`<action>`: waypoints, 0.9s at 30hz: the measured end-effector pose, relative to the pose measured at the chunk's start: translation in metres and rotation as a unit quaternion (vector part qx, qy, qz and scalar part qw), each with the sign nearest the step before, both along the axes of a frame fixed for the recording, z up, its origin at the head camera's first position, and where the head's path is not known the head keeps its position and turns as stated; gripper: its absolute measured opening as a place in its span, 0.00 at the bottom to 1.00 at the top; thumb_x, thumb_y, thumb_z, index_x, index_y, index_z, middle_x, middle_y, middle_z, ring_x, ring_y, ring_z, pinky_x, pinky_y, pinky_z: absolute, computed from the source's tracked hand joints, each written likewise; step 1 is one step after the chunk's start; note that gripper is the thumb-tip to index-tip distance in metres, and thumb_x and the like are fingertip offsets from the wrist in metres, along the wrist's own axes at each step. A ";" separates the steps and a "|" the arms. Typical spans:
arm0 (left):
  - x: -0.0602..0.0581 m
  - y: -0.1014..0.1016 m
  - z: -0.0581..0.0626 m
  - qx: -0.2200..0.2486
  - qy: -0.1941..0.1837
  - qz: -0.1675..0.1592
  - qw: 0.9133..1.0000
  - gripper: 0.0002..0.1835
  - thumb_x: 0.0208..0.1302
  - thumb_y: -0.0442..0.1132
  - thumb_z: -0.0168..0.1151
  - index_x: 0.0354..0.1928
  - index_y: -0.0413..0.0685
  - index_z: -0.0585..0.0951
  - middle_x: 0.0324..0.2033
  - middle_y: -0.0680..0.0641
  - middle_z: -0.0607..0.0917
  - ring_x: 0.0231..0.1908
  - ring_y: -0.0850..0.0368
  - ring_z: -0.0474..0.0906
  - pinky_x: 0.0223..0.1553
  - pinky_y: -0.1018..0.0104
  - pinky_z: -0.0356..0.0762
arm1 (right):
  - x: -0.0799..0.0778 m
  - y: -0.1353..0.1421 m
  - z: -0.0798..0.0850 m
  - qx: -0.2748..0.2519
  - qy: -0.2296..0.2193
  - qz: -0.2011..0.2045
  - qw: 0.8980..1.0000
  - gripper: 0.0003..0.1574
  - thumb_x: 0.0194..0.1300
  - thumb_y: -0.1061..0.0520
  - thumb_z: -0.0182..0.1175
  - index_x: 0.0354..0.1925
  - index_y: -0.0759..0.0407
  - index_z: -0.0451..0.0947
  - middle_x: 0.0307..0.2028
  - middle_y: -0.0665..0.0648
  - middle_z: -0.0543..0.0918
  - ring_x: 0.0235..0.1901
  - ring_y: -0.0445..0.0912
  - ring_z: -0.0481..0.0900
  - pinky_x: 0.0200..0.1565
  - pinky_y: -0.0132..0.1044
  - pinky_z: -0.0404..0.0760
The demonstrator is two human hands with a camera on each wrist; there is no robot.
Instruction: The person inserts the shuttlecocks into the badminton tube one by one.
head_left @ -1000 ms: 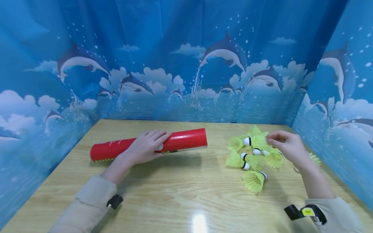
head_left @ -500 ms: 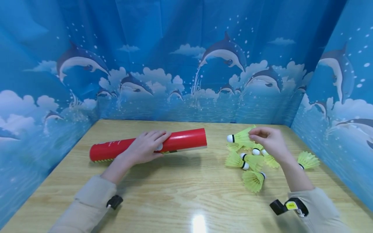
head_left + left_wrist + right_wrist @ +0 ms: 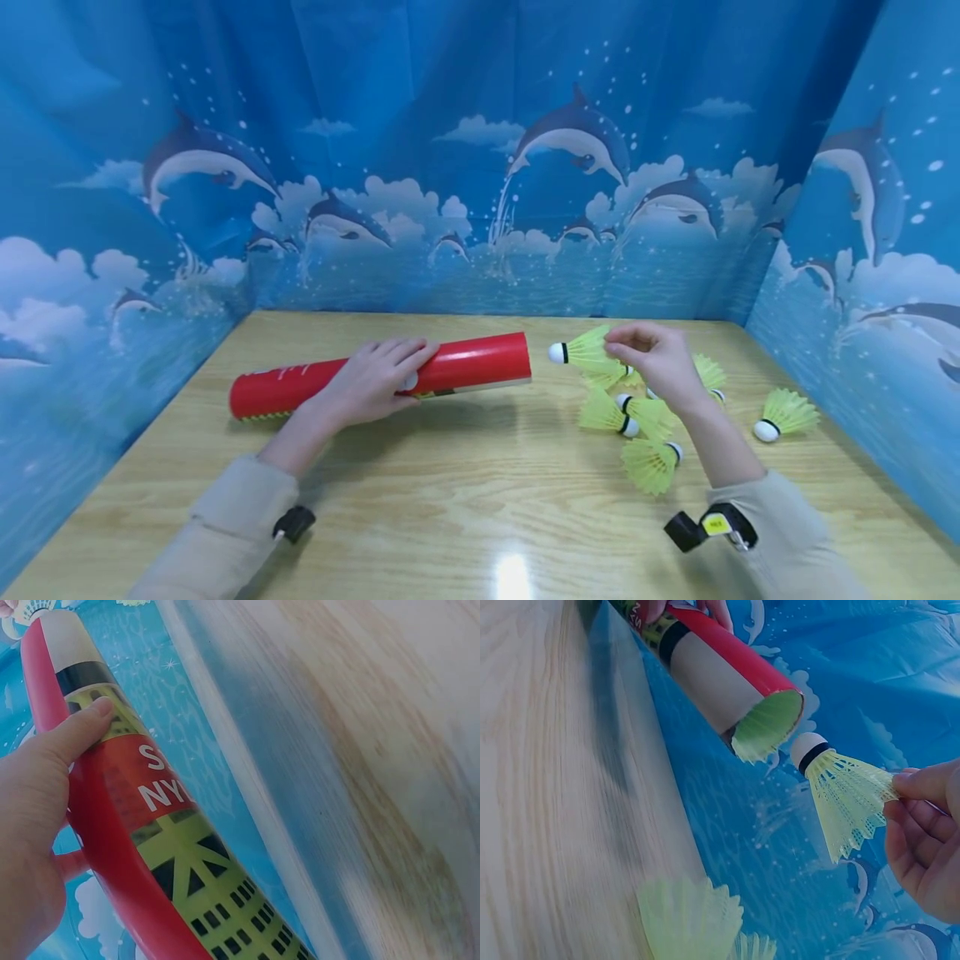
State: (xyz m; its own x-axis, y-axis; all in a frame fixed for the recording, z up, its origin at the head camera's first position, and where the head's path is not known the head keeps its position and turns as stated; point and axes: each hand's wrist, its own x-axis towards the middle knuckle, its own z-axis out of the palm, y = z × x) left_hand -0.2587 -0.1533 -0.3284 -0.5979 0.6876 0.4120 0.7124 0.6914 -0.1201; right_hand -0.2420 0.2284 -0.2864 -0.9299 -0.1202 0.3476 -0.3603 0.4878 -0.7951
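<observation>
A red shuttlecock tube [image 3: 480, 360] lies slantwise on the left, its right end raised off the table. My left hand [image 3: 378, 379] grips it around the middle, with the thumb across its see-through window [image 3: 187, 855] in the left wrist view. Yellow-green netting shows through that window, and a ribbed skirt [image 3: 769, 724] fills the tube's mouth. My right hand [image 3: 652, 362] pinches a yellow shuttlecock [image 3: 588, 350] by the skirt's edge. Its white cork points left at the tube's mouth, a short gap away.
Several yellow shuttlecocks [image 3: 651, 465] lie in a loose group below and beside my right hand. One more shuttlecock [image 3: 787, 412] lies apart at the right. A blue dolphin-print curtain [image 3: 450, 167] borders the wooden table [image 3: 420, 508] at the back and sides.
My right hand has lifted a shuttlecock from the group and carried it left toward the tube's mouth. My left hand and the tube have stayed in place.
</observation>
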 end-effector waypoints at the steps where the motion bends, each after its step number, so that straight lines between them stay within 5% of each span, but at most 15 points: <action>1: 0.000 0.000 0.000 0.000 0.000 0.000 1.000 0.50 0.35 0.45 0.80 0.65 0.47 0.67 0.56 0.42 0.75 0.54 0.47 0.71 0.49 0.47 0.73 | -0.001 -0.003 -0.001 0.000 -0.001 0.002 1.000 0.15 0.62 0.58 0.61 0.44 0.69 0.79 0.39 0.60 0.83 0.34 0.35 0.79 0.37 0.32 0.79; 27: 0.000 0.000 -0.001 0.002 0.003 -0.007 1.000 0.49 0.37 0.45 0.79 0.65 0.47 0.67 0.57 0.43 0.74 0.55 0.47 0.70 0.50 0.47 0.72 | -0.015 -0.053 -0.021 -0.036 -0.014 0.067 0.997 0.10 0.60 0.62 0.62 0.40 0.67 0.80 0.35 0.59 0.83 0.33 0.48 0.80 0.34 0.37 0.79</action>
